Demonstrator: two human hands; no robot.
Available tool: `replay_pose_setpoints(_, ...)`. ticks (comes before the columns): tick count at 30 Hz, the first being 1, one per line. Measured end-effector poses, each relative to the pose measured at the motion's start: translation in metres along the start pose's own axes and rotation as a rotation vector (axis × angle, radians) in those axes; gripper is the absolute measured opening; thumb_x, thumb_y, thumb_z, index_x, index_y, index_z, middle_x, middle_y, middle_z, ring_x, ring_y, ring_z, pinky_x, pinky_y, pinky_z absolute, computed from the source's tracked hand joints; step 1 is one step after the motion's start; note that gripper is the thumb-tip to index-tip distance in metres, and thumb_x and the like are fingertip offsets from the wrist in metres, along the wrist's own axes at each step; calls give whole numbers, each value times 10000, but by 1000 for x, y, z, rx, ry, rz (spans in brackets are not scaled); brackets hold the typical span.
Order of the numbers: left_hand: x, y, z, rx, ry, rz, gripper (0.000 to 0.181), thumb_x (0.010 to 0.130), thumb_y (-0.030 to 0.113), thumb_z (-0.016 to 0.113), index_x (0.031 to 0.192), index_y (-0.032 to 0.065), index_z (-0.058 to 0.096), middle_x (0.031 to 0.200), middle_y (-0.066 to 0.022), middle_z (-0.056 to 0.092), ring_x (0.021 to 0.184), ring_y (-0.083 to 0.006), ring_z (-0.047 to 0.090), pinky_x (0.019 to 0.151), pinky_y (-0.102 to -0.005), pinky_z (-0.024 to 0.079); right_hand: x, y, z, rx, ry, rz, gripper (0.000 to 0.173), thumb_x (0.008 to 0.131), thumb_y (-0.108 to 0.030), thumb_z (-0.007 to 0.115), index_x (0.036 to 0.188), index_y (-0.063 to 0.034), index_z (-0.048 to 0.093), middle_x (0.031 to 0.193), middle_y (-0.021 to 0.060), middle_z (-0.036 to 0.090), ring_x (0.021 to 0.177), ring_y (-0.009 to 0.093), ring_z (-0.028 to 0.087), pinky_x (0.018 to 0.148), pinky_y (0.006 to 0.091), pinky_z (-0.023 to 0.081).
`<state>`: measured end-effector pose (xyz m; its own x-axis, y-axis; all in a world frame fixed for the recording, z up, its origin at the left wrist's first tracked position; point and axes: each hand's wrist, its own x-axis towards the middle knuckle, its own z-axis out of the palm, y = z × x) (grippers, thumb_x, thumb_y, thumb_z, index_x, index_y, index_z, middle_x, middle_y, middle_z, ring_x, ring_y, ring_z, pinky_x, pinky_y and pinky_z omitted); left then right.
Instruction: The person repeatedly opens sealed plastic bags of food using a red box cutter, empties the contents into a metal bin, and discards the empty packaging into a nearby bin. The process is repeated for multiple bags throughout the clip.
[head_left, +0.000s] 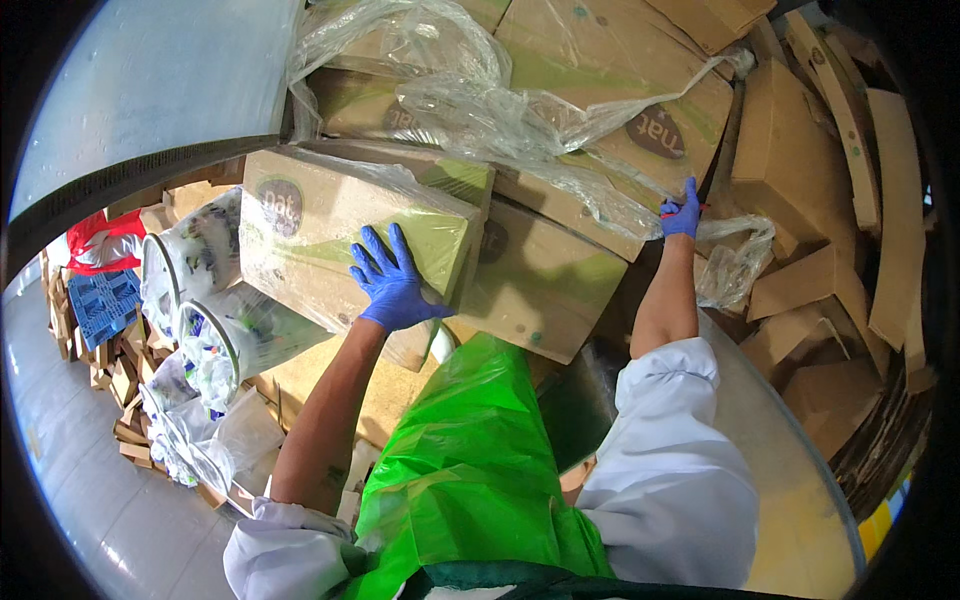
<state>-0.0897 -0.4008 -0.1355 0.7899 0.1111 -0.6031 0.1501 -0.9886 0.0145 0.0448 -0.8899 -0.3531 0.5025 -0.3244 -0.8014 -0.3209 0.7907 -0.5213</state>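
Observation:
My left hand, in a blue glove, lies with fingers spread on a cardboard box under clear plastic film. My right hand, also gloved, is closed on a thin red object, mostly hidden by the fingers; one digit points forward. Around that hand runs loose clear plastic film, its crumpled end hanging to the right. The film also lies bunched across the stacked boxes ahead. Between my hands sits another printed carton.
Flattened and open cardboard is heaped on the right, beside a pale panel. On the left are hoop-mouthed clear bags of waste, a blue plastic pallet and cardboard pieces. A large pale panel with a dark edge stands upper left.

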Motion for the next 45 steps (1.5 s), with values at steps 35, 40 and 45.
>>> replay_pose_setpoints(35,9,-13,21,141,165,9,1595,427,662,838,1433,21,-221,1448,-388,-188,1323,-623,-67,1033,-694,82,-403,391,-133,732,-122,478,211,908,-366,611,921,-171,532,793,-52,488,441,89,295,416,236,265)
replay_pose_setpoints(40,-18,24,41,162,384,458,1146,670,510,754,1460,24,83,1477,-340,98,1361,-512,122,1057,-605,195,-432,397,-213,767,-44,374,306,916,-417,582,1001,-126,543,1035,1,543,474,87,311,460,235,308)
replay_pose_setpoints(45,-77,117,134,38,-153,1506,576,804,316,663,1280,41,490,1342,-174,443,1203,-411,434,1044,-477,340,-428,402,-288,627,216,430,359,948,-420,517,1080,-88,559,1078,57,582,571,112,415,519,255,374)
